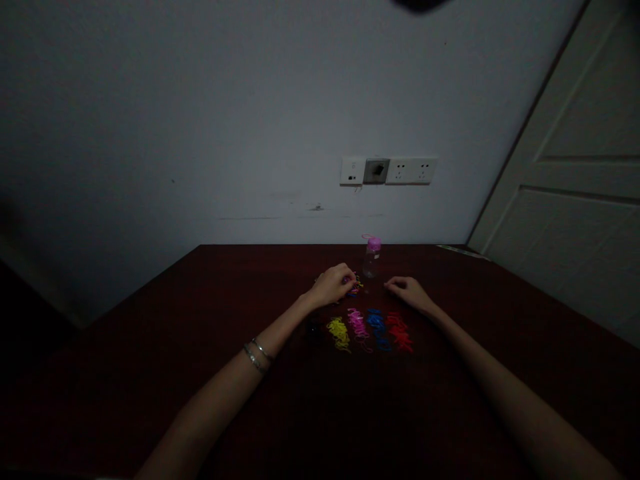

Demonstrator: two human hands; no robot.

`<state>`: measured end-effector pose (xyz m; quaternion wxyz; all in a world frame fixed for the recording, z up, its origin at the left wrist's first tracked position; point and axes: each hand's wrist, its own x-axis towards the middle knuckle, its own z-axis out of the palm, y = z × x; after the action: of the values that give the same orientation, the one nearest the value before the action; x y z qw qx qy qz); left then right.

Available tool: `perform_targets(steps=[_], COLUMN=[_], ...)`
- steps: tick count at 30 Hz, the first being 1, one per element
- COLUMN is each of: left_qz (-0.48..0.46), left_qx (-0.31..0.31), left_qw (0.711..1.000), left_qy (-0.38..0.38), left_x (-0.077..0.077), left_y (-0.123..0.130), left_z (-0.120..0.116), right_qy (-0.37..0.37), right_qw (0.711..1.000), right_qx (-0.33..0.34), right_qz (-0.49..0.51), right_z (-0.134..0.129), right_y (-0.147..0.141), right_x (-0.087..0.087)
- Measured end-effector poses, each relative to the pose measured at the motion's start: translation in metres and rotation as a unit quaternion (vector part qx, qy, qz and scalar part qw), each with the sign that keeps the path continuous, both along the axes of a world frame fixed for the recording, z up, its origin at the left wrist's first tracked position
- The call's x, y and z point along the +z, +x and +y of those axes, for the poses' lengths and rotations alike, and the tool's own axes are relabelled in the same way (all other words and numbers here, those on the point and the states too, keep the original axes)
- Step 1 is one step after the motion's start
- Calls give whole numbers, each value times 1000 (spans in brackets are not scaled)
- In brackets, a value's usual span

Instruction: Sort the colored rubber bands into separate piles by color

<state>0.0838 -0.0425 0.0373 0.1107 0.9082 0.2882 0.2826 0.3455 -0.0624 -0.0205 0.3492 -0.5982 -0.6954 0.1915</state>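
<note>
My left hand rests at a small mixed-colour pile of rubber bands, fingers curled down into it; whatever they pinch is hidden. To the right, my right hand lies low over the table, thumb and fingertips drawn together. Too little shows to tell whether it holds something. Between my hands and nearer to me are sorted groups of small bands: yellow, pink, blue and red. A dark patch, perhaps black bands, sits left of the yellow group.
A clear bottle with a pink lid and loop stands upright behind the bands. The dark red table meets a pale wall with sockets. A thin flat strip lies at the back right edge, near a panelled door.
</note>
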Motion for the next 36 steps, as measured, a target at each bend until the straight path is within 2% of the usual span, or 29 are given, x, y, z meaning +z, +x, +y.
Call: perform_targets(steps=[2,5,13,19,24,27,31,36], left_qz=[32,85,160,153,101,37,-51,-126], left_qx=[-48,-90,-130,-142,-151,-117,24,183], left_qw=[998,992,978,978,983,992,997,972], left_qy=[15,22,-13,-31,-36,-32,-46,-78], left_x=[0,-1,-12,-20,-14,-9,-9,-21], left_y=[15,35,70,75,63,47,9,-49], left_z=[-14,-28,-40,-39,-28,-9,29,74], right_qy=[3,15,28,34,29,26,18,16], right_qw=[1000,1000,1000,999,999,1000,1000,1000], right_qx=[3,5,5,7,14,7,-2,3], right_qz=[0,1,9,8,-3,-9,-6,-10], right_z=[1,2,3,1,0,0,0,2], right_y=[0,0,-3,-4,-4,-3,-2,0], right_x=[-1,-2,-1,0,0,0,-1,-4])
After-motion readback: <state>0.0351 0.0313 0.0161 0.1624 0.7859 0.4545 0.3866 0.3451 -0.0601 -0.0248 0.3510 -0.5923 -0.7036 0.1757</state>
